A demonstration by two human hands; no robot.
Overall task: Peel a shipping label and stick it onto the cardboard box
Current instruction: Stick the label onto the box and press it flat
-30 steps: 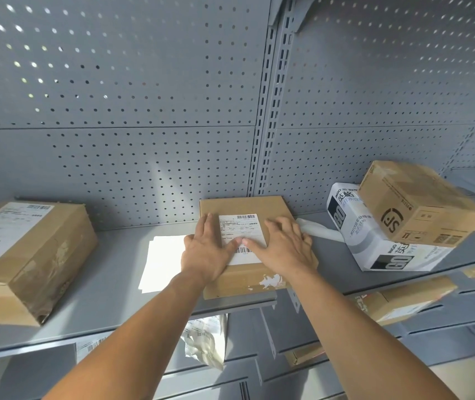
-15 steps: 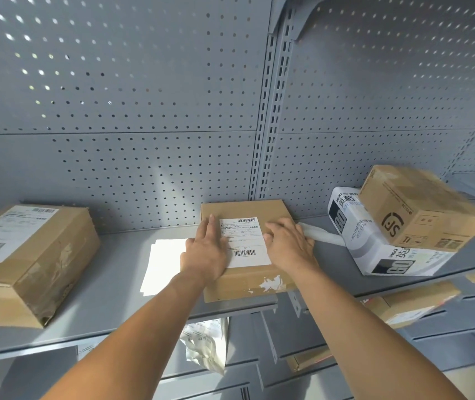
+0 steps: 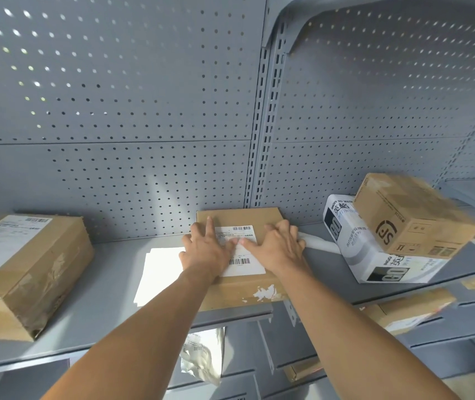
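A: What are we looking at, biggest thing first?

B: We are facing a grey perforated metal shelf unit (image 3: 109, 287), and on its shelf we are working on the flat brown cardboard box (image 3: 239, 287), which is sitting at the front edge, between the larger taped brown carton (image 3: 28, 272) on the left and the white printed package (image 3: 375, 255) on the right.

A: And the label?

B: The white rectangular shipping label with barcodes (image 3: 245, 255) is lying on top of the box, roughly centred. The white backing sheet (image 3: 158, 272) is resting on the shelf just beside the box.

A: What are our hands doing?

B: We are pressing both down flat, fingers spread wide, gripping nothing. Our left hand (image 3: 206, 252) is covering the label's left edge; our right hand (image 3: 276, 246) is reaching its thumb onto the label's middle while the fingers are lying on bare cardboard.

A: How are we doing this well?

B: We are judging that the label is stuck and only needs smoothing, so we are stroking from the centre outward, firmly over corners and edges, to chase out bubbles without creasing the barcodes.
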